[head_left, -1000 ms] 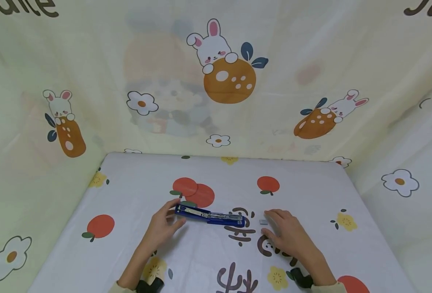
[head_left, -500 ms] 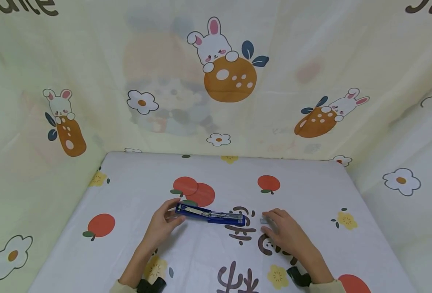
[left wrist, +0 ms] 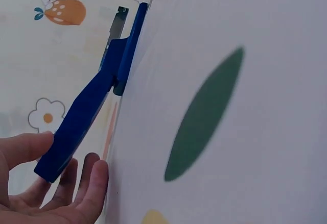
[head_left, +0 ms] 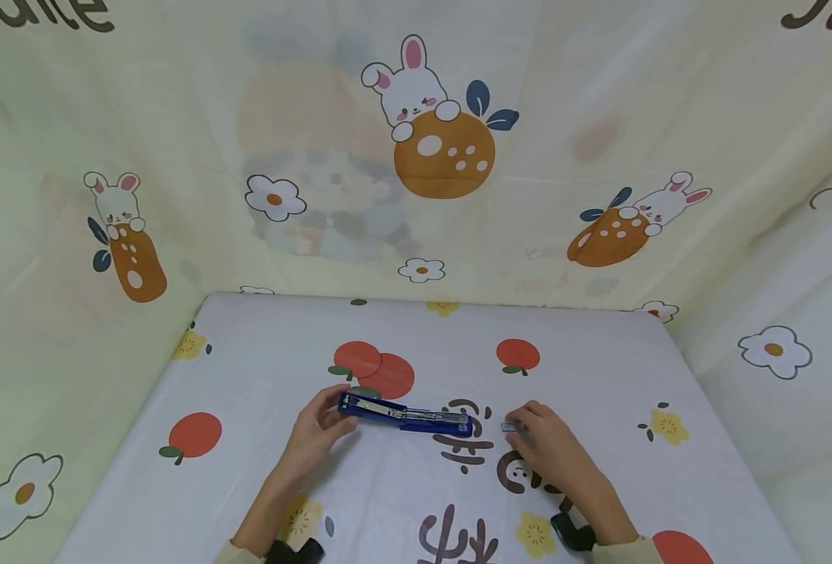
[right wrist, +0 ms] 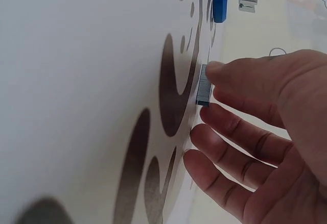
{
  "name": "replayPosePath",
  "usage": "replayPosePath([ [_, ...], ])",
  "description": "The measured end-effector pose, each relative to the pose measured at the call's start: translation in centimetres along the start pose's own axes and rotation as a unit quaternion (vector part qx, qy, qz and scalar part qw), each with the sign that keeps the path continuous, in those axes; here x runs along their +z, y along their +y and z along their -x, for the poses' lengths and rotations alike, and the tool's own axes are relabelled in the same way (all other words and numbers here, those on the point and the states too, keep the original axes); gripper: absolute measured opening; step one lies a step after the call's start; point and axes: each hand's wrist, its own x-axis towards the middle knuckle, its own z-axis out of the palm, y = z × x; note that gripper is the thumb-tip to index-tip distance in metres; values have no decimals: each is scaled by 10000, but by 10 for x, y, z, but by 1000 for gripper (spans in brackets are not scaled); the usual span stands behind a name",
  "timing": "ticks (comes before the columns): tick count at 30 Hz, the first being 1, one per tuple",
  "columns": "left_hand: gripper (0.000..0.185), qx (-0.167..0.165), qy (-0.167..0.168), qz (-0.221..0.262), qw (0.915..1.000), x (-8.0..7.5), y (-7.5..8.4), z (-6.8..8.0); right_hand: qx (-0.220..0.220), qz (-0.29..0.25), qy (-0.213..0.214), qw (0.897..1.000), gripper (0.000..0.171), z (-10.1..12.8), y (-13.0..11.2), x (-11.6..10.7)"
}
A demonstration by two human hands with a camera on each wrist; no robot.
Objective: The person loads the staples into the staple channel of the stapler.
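Note:
An opened-out blue stapler [head_left: 430, 422] lies across the middle of the table, its base to the right and its lifted top arm to the left. My left hand [head_left: 313, 432] holds the end of that arm; in the left wrist view the thumb lies on one side of the stapler [left wrist: 76, 119] with fingers on the other. To the right of the stapler is a short grey strip of staples [right wrist: 203, 85]. My right hand [head_left: 551, 445] pinches it near the tabletop, thumb tip on its edge; the index fingertip is partly hidden behind.
A white tablecloth [head_left: 388, 486] printed with fruit, flowers and lettering covers the table. Pale curtains [head_left: 197, 102] with rabbit prints stand close behind and on both sides. Black straps [head_left: 573, 534] are on the wrists.
My right thumb and fingers have closed in on the strip of staples, which sat just beyond the fingertips before. My left hand and the stapler have stayed nearly still.

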Motion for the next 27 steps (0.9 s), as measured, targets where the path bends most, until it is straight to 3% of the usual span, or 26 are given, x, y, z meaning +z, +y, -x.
replayPosePath([
  [4, 60, -9, -91, 325, 9994, 0, -2, -1, -21, -9, 7, 10000, 26, -1, 1, 2],
  [13, 54, -107, -86, 542, 9984, 1, -3, -4, 53, 15, -24, 10000, 24, -2, 2, 2],
  [27, 50, -390, 155, 375, 9984, 7, 2, -3, 126, -40, -178, 9998, 21, -8, 2, -4],
])
